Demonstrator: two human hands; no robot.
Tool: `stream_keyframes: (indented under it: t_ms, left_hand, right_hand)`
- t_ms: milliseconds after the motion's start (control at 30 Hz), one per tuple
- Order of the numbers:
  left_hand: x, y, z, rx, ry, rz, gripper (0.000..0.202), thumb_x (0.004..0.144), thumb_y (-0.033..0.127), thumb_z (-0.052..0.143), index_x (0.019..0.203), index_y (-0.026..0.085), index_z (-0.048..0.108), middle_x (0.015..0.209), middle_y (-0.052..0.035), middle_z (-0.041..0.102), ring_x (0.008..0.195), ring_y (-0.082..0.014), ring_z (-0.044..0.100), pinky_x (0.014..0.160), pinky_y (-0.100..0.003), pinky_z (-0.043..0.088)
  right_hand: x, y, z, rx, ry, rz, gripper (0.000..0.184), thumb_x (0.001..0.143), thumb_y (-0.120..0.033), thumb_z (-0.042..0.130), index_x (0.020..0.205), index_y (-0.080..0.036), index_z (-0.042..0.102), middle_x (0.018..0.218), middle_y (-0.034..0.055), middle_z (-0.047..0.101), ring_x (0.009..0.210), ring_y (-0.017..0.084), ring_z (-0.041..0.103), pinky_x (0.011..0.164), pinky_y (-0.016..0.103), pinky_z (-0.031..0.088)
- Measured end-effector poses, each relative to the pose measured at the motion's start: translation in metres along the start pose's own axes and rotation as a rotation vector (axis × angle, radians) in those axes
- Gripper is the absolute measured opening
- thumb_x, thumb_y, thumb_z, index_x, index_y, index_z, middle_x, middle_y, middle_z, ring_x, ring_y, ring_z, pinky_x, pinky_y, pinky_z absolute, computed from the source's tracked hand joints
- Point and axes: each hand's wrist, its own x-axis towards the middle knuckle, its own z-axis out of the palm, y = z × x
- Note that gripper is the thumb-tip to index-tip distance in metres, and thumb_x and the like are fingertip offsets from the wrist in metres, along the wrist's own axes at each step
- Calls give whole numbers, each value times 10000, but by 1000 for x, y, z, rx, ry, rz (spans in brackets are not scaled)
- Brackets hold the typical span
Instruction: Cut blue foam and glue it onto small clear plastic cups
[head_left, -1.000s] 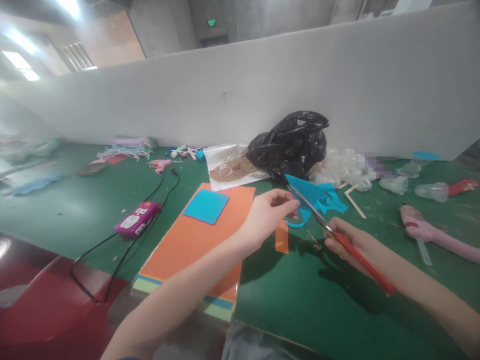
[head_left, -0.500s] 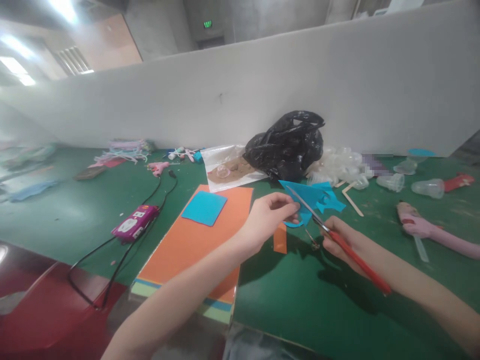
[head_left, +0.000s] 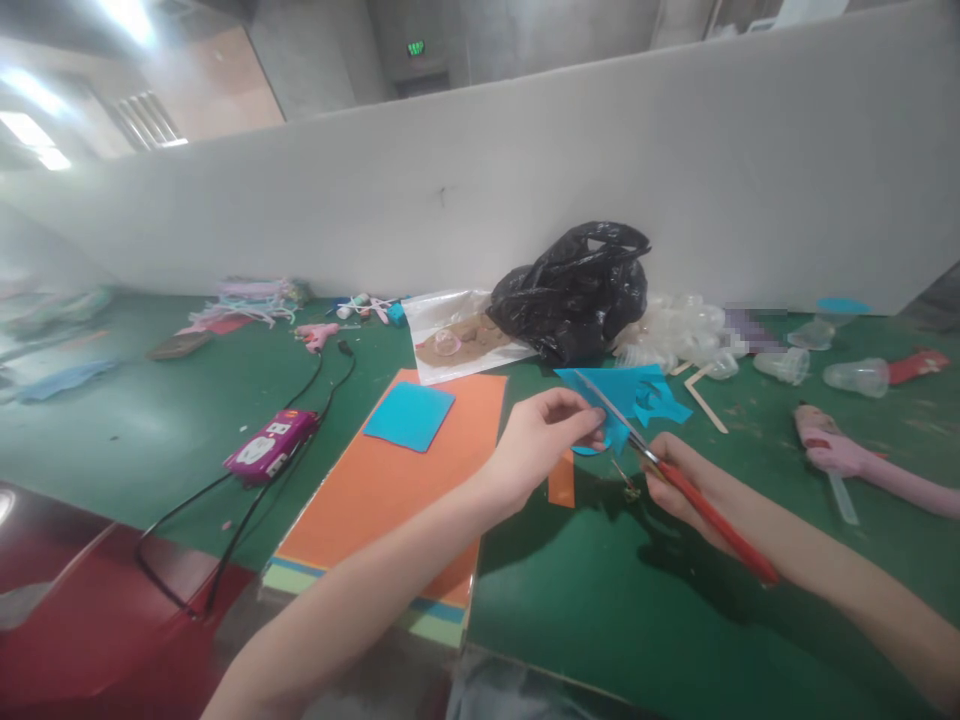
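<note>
My left hand (head_left: pixel 541 440) pinches a piece of blue foam sheet (head_left: pixel 626 395) and holds it just above the green table (head_left: pixel 150 420). My right hand (head_left: pixel 679 485) grips red-handled scissors (head_left: pixel 705 515); their metal blades reach up and left into the blue sheet. A small orange strip (head_left: pixel 561 480) lies on the table below my left hand. To the left lies a stack of coloured sheets, orange on top (head_left: pixel 397 480), with a blue square (head_left: pixel 409 416) resting on it.
A black plastic bag (head_left: pixel 574 290), a clear bag of brown material (head_left: pixel 457 340) and clear plastic cups (head_left: pixel 690 335) sit by the white partition. A pink glue gun (head_left: pixel 862 460) lies at right. A purple power strip (head_left: pixel 271 445) with black cables lies at left.
The scissor blades have closed further into the blue sheet, and my left hand has shifted the sheet slightly. My view has barely moved.
</note>
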Motion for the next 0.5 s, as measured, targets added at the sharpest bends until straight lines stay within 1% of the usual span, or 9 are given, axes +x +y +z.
stream_keyframes:
  t_ms: [233, 500]
  left_hand:
    - [-2, 0, 3, 24, 12, -5, 354, 720, 408, 856, 763, 141, 628, 739, 5, 672, 670, -103, 648, 798, -318, 534]
    - [-1, -1, 3, -8, 7, -6, 374, 708, 420, 864, 761, 139, 622, 738, 6, 664, 678, -105, 648, 804, -319, 540]
  right_hand:
    - [1, -4, 1, 69, -26, -3, 515, 864, -783, 513, 821, -273, 451, 644, -16, 506, 546, 164, 452, 491, 336, 446]
    - [3, -5, 3, 87, 17, 25, 552, 827, -806, 552, 778, -263, 470, 617, -3, 542, 518, 160, 476, 461, 324, 451]
